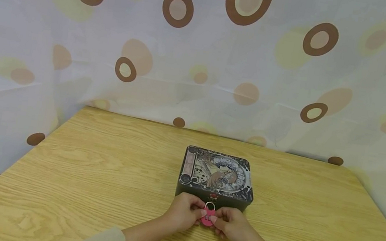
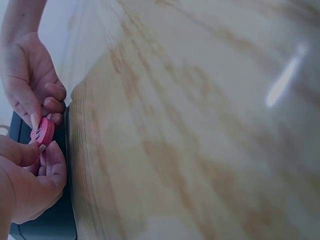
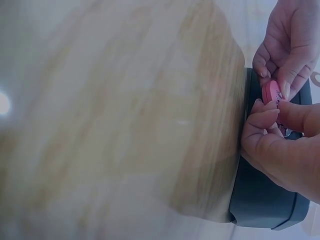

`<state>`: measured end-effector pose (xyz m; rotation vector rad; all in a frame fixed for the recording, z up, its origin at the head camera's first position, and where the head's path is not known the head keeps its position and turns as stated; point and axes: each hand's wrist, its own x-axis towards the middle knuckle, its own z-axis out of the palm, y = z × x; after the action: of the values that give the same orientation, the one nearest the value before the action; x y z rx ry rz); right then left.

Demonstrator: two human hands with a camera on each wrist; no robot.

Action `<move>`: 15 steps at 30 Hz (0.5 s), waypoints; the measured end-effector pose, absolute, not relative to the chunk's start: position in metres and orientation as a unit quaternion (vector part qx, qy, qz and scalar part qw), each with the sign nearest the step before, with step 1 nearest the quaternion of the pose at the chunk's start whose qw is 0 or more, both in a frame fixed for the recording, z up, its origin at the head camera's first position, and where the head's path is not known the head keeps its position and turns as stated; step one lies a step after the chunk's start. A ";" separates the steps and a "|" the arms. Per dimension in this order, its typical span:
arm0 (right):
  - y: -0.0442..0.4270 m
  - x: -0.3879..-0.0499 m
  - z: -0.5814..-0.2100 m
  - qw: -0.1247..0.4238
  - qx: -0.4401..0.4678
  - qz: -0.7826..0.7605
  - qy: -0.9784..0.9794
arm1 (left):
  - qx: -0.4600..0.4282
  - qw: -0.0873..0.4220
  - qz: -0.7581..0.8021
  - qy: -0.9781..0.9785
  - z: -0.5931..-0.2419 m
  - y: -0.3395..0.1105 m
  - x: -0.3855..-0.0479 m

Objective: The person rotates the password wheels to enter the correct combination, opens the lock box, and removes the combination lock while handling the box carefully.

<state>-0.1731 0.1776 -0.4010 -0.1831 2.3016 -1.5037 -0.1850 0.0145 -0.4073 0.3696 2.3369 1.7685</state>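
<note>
A pink combination padlock (image 1: 207, 217) with a metal shackle hangs at the front clasp of a dark box (image 1: 220, 174) whose lid carries an ornate printed picture. From the left, my left hand (image 1: 184, 212) pinches the padlock between thumb and fingers. My right hand (image 1: 233, 225) pinches its other side, the thumb lying by the number dials. In the left wrist view the padlock (image 2: 42, 131) shows edge-on between both hands, close to the box's dark side. The right wrist view shows the padlock (image 3: 271, 93) partly covered by fingers. Whether the shackle is locked cannot be told.
The box stands on a wood-grain table (image 1: 115, 167), right of its middle. Behind and beside the table hangs a pale curtain (image 1: 188, 53) with brown and yellow rounded spots.
</note>
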 end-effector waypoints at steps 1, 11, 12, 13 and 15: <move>0.178 -0.173 -0.401 0.191 -0.066 -0.536 0.820 | 0.125 0.094 0.596 0.788 -0.407 0.015 -0.185; 0.178 -0.173 -0.398 0.188 -0.074 -0.535 0.820 | 0.130 0.091 0.594 0.789 -0.408 0.014 -0.185; 0.178 -0.173 -0.398 0.187 -0.075 -0.536 0.820 | 0.130 0.091 0.594 0.789 -0.408 0.014 -0.185; 0.178 -0.173 -0.398 0.187 -0.076 -0.536 0.820 | 0.130 0.092 0.595 0.788 -0.409 0.014 -0.185; 0.178 -0.173 -0.398 0.187 -0.076 -0.537 0.819 | 0.130 0.093 0.596 0.787 -0.409 0.014 -0.186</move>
<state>-0.1732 0.1782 -0.3984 -0.2136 2.3053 -1.5116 -0.1856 0.0141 -0.4094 0.3867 2.3358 1.7699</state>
